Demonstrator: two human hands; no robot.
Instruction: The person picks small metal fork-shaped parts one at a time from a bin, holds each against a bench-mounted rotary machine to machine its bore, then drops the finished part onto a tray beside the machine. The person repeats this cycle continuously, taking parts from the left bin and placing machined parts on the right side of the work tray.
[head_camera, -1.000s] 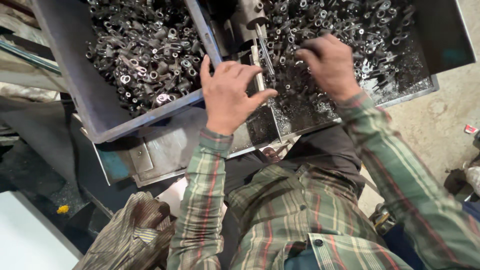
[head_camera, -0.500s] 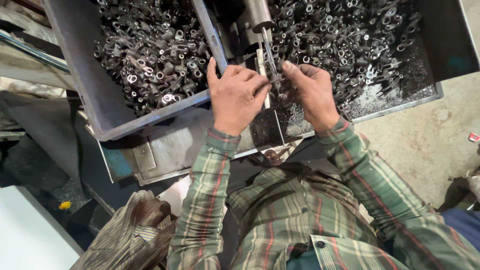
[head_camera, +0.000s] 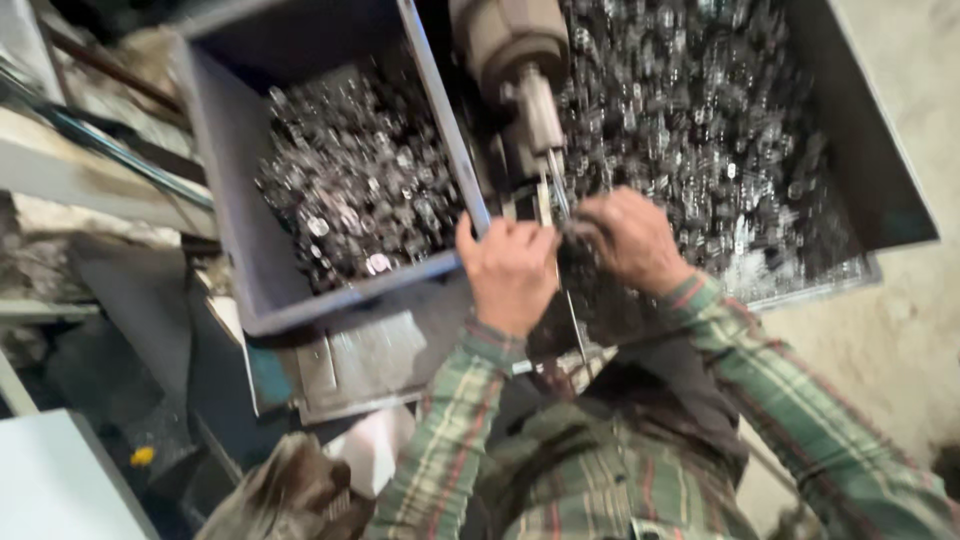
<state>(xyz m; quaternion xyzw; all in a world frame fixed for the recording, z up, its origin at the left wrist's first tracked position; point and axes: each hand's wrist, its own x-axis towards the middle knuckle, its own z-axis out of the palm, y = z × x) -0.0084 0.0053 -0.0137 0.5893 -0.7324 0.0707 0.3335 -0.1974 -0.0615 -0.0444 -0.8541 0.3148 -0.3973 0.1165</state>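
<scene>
Both hands meet at the machine spindle (head_camera: 535, 120) between two grey bins. The left hand (head_camera: 510, 270) rests against the near corner of the left bin (head_camera: 240, 250), fingers curled together. The right hand (head_camera: 630, 238) sits just right of it, fingertips bunched on something small (too blurred to tell), over the right bin's metal parts (head_camera: 700, 120)

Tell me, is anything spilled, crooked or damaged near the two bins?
Nothing clearly stands out. The metal parts lie inside the left bin and the right bin. Both hands, left and right, meet at the machine's spindle. The picture is blurred, so small faults could be hidden.
</scene>
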